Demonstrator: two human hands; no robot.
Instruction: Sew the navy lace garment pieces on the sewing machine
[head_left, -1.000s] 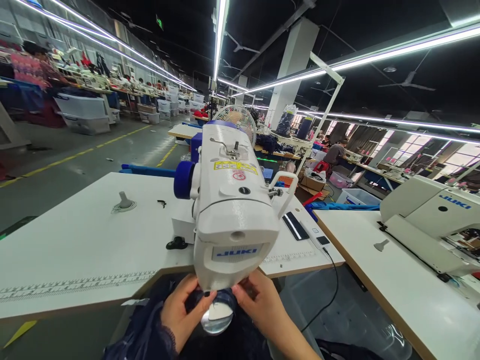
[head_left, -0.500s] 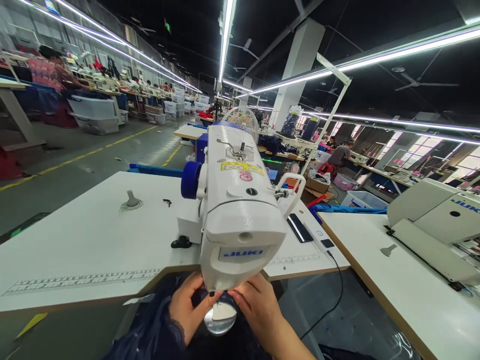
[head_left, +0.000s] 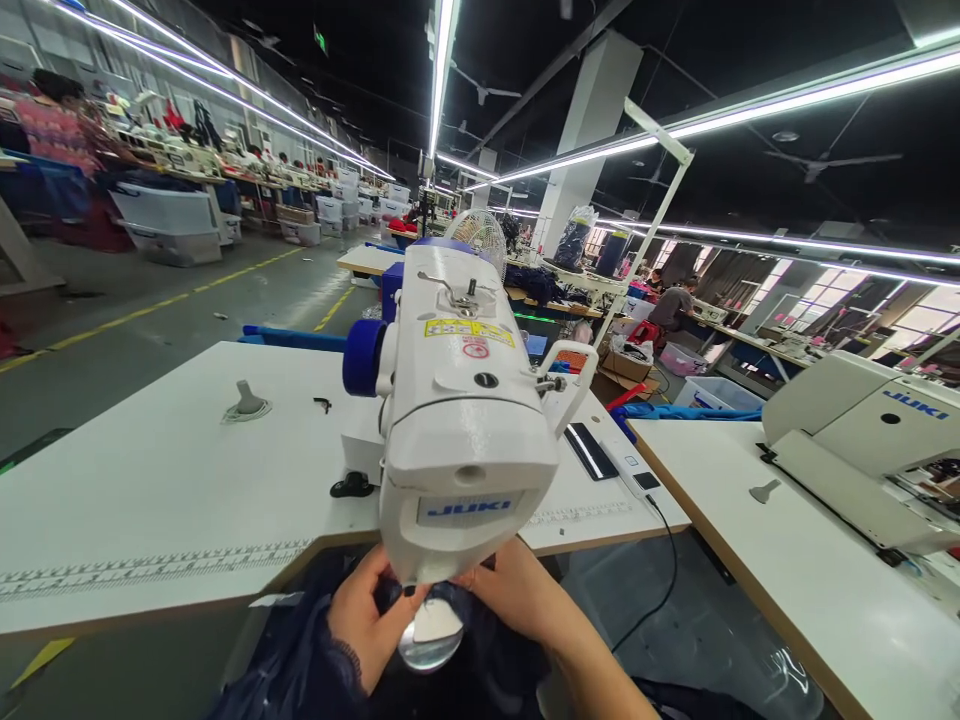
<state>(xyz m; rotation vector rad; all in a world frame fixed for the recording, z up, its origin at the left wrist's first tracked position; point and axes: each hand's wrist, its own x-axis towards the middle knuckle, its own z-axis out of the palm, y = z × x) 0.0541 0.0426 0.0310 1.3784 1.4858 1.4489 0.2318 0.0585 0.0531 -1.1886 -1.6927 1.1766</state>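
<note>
A white JUKI sewing machine (head_left: 465,400) stands on a white table (head_left: 150,480), its head facing me. Dark navy fabric (head_left: 300,670) lies under the machine head at the table's near edge. My left hand (head_left: 364,620) pinches the fabric just left of the needle area, fingers closed on it. My right hand (head_left: 517,595) presses and grips the same fabric on the right side, fingertips tucked under the machine head. A shiny round metal part (head_left: 431,640) shows between my hands. The needle itself is hidden by the machine head.
A phone (head_left: 590,451) and a cabled control box (head_left: 630,470) lie right of the machine. A second JUKI machine (head_left: 862,430) sits on the neighbouring table at right. A fan (head_left: 476,232) stands behind. Other workers sit at benches far back.
My hands stay on the fabric under the machine head; the right fingers have slid slightly further in and left. The view has swayed a little.
</note>
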